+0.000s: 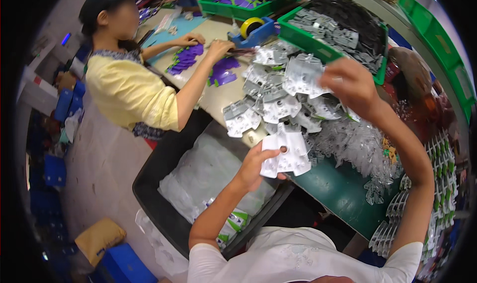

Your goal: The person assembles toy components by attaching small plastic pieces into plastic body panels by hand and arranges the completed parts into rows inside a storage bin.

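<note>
My left hand (252, 169) holds a white moulded plastic part (285, 156) with a round dark hole in its middle, above the table edge. The thumb lies on its face. My right hand (350, 84) is raised over the heap, blurred, with its fingers curled. It overlaps the edge of a white and grey plastic part (303, 76); whether it grips that part cannot be made out. Several similar plastic parts (280, 106) are heaped on the table between the two hands. Beside them lies a pile of clear plastic pieces (343, 139).
Below my left hand stands a black bin (149, 178) lined with a clear bag. A green crate (318, 47) holds grey and black parts. A co-worker in yellow (134, 91) handles purple pieces (185, 59). Racked white-green parts (437, 183) stand at right; a tape dispenser (261, 32) sits behind.
</note>
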Demonstrator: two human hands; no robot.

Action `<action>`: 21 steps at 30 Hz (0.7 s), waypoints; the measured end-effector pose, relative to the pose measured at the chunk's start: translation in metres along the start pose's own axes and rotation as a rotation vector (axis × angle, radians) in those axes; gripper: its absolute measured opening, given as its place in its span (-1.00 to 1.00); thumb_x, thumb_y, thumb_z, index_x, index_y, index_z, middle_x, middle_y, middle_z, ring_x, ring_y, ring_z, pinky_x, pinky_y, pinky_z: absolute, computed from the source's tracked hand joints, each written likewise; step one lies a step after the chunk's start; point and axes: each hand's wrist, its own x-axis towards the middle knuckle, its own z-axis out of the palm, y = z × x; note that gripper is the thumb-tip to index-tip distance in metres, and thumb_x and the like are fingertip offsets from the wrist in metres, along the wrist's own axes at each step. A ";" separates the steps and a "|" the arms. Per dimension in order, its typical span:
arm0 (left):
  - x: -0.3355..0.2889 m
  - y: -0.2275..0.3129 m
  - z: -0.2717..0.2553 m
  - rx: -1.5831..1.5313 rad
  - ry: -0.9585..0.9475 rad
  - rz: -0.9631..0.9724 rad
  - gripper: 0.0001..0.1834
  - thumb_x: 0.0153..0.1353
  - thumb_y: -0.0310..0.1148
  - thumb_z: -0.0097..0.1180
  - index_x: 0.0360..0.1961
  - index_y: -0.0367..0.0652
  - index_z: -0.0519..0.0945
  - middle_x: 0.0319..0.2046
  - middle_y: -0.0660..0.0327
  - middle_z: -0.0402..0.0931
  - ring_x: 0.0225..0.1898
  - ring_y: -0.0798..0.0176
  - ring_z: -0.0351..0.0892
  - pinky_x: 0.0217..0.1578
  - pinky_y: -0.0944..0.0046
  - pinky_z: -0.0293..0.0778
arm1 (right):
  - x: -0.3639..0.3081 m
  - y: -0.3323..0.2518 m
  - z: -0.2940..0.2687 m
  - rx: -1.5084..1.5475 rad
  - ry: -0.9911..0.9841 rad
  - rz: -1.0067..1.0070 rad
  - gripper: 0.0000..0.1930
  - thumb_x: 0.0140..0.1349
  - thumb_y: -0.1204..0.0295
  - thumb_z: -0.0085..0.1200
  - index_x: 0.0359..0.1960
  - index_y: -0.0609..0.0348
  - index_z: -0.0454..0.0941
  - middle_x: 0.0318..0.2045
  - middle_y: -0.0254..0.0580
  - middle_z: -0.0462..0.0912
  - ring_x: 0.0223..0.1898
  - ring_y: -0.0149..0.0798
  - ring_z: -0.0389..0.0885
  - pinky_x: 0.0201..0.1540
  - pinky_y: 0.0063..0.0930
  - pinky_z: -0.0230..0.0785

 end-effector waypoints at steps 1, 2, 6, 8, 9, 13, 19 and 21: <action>-0.001 0.003 0.001 -0.003 -0.020 0.019 -0.60 0.13 -0.42 -0.06 0.03 -0.23 0.31 -0.15 0.17 0.44 -0.23 0.19 0.55 -0.52 0.23 0.59 | 0.006 -0.023 -0.002 0.002 -0.047 -0.114 -0.77 -0.16 0.59 0.14 -0.36 0.20 0.58 -0.39 -0.22 0.52 -0.38 -0.21 0.52 -0.41 -0.37 0.38; -0.003 0.006 0.005 0.012 -0.038 0.043 -0.60 0.12 -0.43 -0.07 0.02 -0.24 0.30 -0.14 0.15 0.43 -0.23 0.19 0.54 -0.54 0.25 0.58 | 0.008 -0.039 -0.001 0.001 -0.041 -0.241 -0.75 -0.22 0.56 0.17 -0.38 0.20 0.57 -0.40 -0.25 0.49 -0.36 -0.24 0.51 -0.37 -0.37 0.39; -0.007 0.009 0.018 0.041 -0.067 0.070 -0.60 0.12 -0.45 -0.07 0.02 -0.24 0.28 -0.15 0.14 0.43 -0.25 0.21 0.54 -0.58 0.27 0.57 | 0.001 -0.062 0.003 0.039 -0.039 -0.294 -0.77 -0.24 0.49 0.17 -0.44 0.20 0.56 -0.37 -0.27 0.47 -0.35 -0.26 0.49 -0.29 -0.40 0.40; -0.009 0.009 0.023 0.084 -0.063 0.093 -0.58 0.11 -0.47 -0.08 0.04 -0.25 0.26 -0.17 0.13 0.44 -0.28 0.23 0.54 -0.61 0.28 0.55 | -0.005 -0.063 0.005 0.048 -0.038 -0.350 -0.77 -0.24 0.47 0.16 -0.44 0.20 0.56 -0.36 -0.27 0.46 -0.31 -0.27 0.48 -0.29 -0.38 0.40; -0.010 0.009 0.025 0.085 -0.065 0.089 -0.58 0.11 -0.47 -0.08 0.04 -0.25 0.26 -0.17 0.13 0.44 -0.28 0.23 0.54 -0.61 0.28 0.55 | -0.006 -0.063 0.005 0.047 -0.040 -0.360 -0.77 -0.25 0.46 0.15 -0.44 0.21 0.56 -0.36 -0.27 0.46 -0.28 -0.26 0.47 -0.27 -0.36 0.40; -0.012 0.008 0.027 0.083 -0.067 0.083 -0.58 0.09 -0.50 -0.09 0.03 -0.25 0.27 -0.18 0.10 0.45 -0.30 0.22 0.55 -0.63 0.28 0.55 | -0.007 -0.063 0.002 0.057 -0.052 -0.354 -0.76 -0.25 0.46 0.14 -0.44 0.21 0.56 -0.36 -0.27 0.46 -0.29 -0.26 0.47 -0.25 -0.36 0.40; -0.009 0.003 0.026 0.121 -0.033 0.108 -0.60 0.10 -0.49 -0.09 0.01 -0.25 0.28 -0.22 0.12 0.45 -0.36 0.27 0.55 -0.64 0.31 0.53 | -0.009 -0.075 0.003 0.083 -0.086 -0.254 -0.72 -0.19 0.48 0.21 -0.34 0.16 0.58 -0.32 -0.27 0.49 -0.33 -0.25 0.49 -0.26 -0.35 0.38; -0.004 -0.001 0.026 0.180 0.006 0.174 -0.62 0.12 -0.48 -0.11 0.00 -0.26 0.27 -0.24 0.15 0.43 -0.40 0.32 0.53 -0.63 0.33 0.53 | -0.007 -0.080 0.007 0.085 -0.230 -0.122 -0.69 -0.23 0.43 0.21 -0.34 0.16 0.55 -0.37 -0.27 0.47 -0.39 -0.26 0.47 -0.24 -0.34 0.37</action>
